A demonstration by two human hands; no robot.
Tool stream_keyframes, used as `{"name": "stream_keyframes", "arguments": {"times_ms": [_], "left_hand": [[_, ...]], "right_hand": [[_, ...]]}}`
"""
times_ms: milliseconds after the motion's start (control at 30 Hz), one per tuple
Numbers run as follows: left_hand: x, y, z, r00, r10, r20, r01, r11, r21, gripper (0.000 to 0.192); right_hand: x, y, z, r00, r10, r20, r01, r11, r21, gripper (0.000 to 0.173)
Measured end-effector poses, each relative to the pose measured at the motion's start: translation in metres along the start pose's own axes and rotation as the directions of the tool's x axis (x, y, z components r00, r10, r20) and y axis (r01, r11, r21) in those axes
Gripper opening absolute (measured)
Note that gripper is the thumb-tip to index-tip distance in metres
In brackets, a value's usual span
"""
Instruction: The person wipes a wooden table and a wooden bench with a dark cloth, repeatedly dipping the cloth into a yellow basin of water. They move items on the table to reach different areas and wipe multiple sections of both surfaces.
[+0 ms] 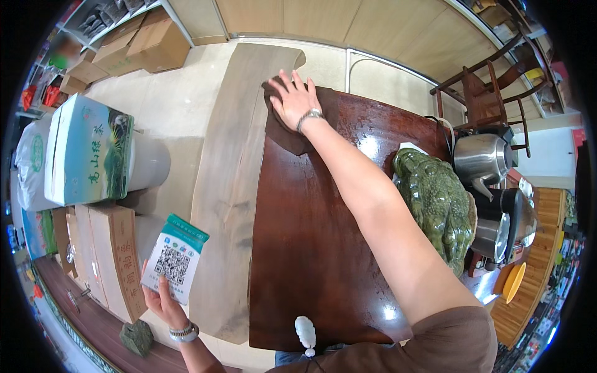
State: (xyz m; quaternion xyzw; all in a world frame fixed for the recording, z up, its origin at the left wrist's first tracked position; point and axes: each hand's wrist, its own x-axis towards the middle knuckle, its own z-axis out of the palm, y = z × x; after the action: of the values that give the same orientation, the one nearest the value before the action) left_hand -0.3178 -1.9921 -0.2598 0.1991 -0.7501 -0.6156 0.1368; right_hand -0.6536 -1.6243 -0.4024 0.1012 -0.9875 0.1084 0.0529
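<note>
My right hand point(297, 103) lies flat with spread fingers on a dark brown cloth point(291, 139) at the far left corner of a glossy reddish-brown wooden table point(308, 242). Wet streaks and droplets shine on the tabletop around it. Off the table's left side, my left hand point(163, 298) grips a white and green card point(172, 259) printed with a square code, thumb on its face. A long pale wooden bench point(224, 196) runs along the table's left edge, between the two hands.
A green glazed toad figure point(433, 200) sits on the table's right side. Beyond it stand a steel kettle point(480, 149) and a steel pot point(489, 238). A wooden armchair point(485, 93) is at the far right. Printed boxes point(88, 154) and cartons point(112, 261) are stacked on the left.
</note>
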Motion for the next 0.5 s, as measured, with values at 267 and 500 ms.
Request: {"name": "stream_keyframes", "arguments": {"times_ms": [267,500], "left_hand": [[-0.052,0.05,-0.014,0.996,0.088,-0.029,-0.089,0.995,-0.037,0.047],[-0.147,0.072,-0.06,0.991,0.111,-0.071,-0.117,0.99,-0.083,0.046]], "right_hand": [[-0.227,-0.133,-0.034,0.892,-0.378,0.248,0.35,0.925,0.15,0.054],[-0.516,-0.234,-0.019,0.545,-0.835,0.074,0.785,0.539,0.304,0.056]]}}
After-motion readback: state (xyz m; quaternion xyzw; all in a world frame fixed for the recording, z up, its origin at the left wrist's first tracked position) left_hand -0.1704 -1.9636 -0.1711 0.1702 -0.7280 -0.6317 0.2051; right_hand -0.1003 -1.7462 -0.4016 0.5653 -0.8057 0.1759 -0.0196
